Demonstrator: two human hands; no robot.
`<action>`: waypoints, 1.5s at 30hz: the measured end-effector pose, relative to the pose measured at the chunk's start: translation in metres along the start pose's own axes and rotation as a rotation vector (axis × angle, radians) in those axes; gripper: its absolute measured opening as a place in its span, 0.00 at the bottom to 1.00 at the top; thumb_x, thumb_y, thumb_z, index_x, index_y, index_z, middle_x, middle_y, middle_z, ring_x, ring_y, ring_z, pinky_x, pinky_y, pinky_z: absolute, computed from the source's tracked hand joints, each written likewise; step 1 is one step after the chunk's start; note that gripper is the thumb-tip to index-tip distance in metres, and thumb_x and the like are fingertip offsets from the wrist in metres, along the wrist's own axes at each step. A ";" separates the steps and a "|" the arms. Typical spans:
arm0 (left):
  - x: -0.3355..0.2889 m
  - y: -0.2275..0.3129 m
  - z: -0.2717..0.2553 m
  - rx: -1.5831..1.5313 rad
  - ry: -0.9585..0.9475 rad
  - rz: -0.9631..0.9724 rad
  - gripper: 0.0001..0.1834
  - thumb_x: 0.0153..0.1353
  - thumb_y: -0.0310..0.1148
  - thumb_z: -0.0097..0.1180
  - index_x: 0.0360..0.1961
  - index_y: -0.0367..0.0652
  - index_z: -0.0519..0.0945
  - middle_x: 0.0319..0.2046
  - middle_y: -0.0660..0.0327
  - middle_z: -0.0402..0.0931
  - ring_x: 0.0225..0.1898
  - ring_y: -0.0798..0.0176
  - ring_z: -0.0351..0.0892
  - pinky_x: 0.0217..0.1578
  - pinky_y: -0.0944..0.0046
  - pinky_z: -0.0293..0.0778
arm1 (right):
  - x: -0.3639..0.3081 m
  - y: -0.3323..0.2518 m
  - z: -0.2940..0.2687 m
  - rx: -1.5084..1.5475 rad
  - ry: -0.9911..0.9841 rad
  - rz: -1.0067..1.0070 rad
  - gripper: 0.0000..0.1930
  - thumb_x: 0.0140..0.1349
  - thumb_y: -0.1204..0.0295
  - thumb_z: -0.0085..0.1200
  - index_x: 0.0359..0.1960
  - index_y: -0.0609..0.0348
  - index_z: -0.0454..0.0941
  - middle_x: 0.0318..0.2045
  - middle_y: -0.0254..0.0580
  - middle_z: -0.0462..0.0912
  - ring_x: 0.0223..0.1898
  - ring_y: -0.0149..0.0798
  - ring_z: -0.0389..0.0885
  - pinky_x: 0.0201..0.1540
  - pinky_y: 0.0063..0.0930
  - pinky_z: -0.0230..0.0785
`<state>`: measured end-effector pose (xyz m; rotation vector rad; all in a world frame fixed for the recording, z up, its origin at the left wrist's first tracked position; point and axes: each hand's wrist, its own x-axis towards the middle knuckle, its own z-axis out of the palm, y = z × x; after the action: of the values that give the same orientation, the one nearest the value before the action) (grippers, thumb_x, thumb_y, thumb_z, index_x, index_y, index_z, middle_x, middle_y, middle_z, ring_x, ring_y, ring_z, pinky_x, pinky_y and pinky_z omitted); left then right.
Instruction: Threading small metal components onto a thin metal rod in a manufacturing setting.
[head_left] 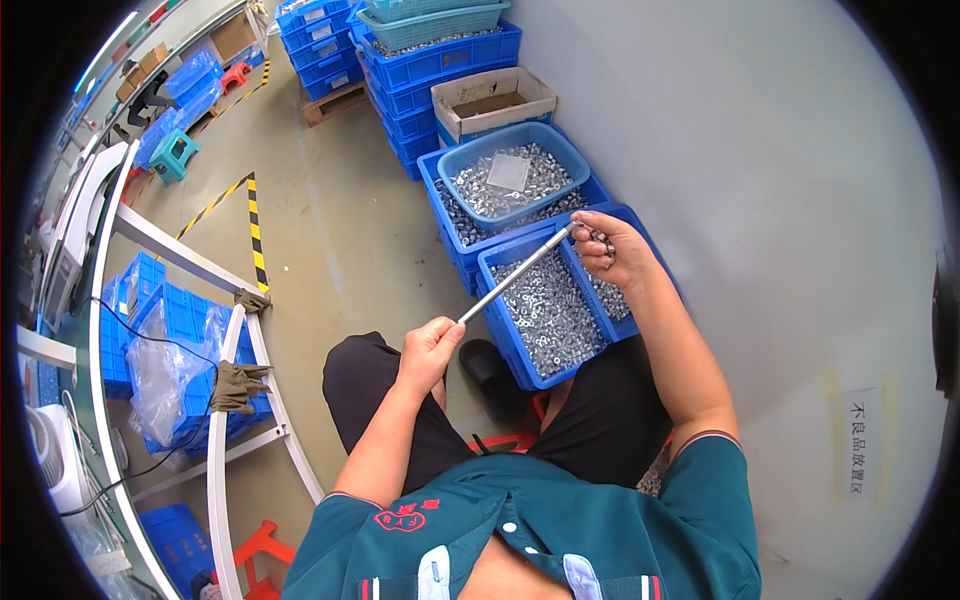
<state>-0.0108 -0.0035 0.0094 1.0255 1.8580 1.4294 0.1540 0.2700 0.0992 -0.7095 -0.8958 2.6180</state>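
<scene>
My left hand (430, 350) is closed round the lower end of a thin, straight metal rod (515, 275). The rod slants up to the right, over a divided blue bin (562, 379). At its upper end, the thumb and fingertips of my right hand (622, 250) pinch close to the tip; whether they grip the rod or a small part on it, I cannot tell. Several small shiny metal parts (601, 238), ring-like or nut-like, are held under the curled fingers of that hand. Loose small metal parts (550, 315) fill the bin's compartments below.
Beyond the bin, a light-blue basket (452, 165) of similar parts rests on another blue bin. An open carton (545, 103) and stacked blue crates (440, 70) stand farther back. A wall lies on the right; a white-framed bench (180, 240) is at left, above the floor.
</scene>
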 end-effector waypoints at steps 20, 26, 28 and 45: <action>0.004 -0.005 0.008 -0.025 -0.019 -0.014 0.11 0.59 0.35 0.54 0.26 0.37 0.75 0.14 0.64 0.65 0.18 0.74 0.62 0.20 0.70 0.61 | -0.012 0.008 0.025 -0.524 0.147 -0.114 0.09 0.60 0.69 0.52 0.36 0.61 0.73 0.18 0.29 0.67 0.15 0.20 0.59 0.13 0.14 0.46; 0.017 0.003 0.023 0.062 -0.055 -0.136 0.16 0.59 0.40 0.52 0.25 0.36 0.75 0.14 0.64 0.68 0.18 0.72 0.64 0.21 0.67 0.63 | -0.018 0.009 0.003 -0.628 0.418 -0.200 0.09 0.60 0.69 0.51 0.37 0.61 0.74 0.17 0.29 0.67 0.15 0.21 0.61 0.13 0.15 0.47; 0.025 -0.003 0.033 0.057 -0.068 -0.117 0.17 0.58 0.41 0.51 0.26 0.35 0.76 0.16 0.62 0.71 0.21 0.69 0.68 0.24 0.64 0.65 | -0.022 0.023 0.001 -0.832 0.416 -0.233 0.08 0.59 0.69 0.51 0.35 0.60 0.75 0.18 0.30 0.70 0.16 0.22 0.65 0.14 0.16 0.53; 0.057 0.020 0.099 -0.349 -0.404 -0.504 0.25 0.49 0.26 0.49 0.52 0.41 0.66 0.19 0.64 0.67 0.12 0.72 0.59 0.10 0.70 0.53 | -0.022 0.090 -0.018 -2.292 -0.041 -0.620 0.07 0.54 0.72 0.43 0.33 0.53 0.72 0.26 0.42 0.79 0.28 0.45 0.80 0.26 0.38 0.72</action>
<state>0.0436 0.0988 0.0032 0.5645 1.3789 1.0918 0.1730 0.2009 0.0376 -0.3944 -3.0192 0.0950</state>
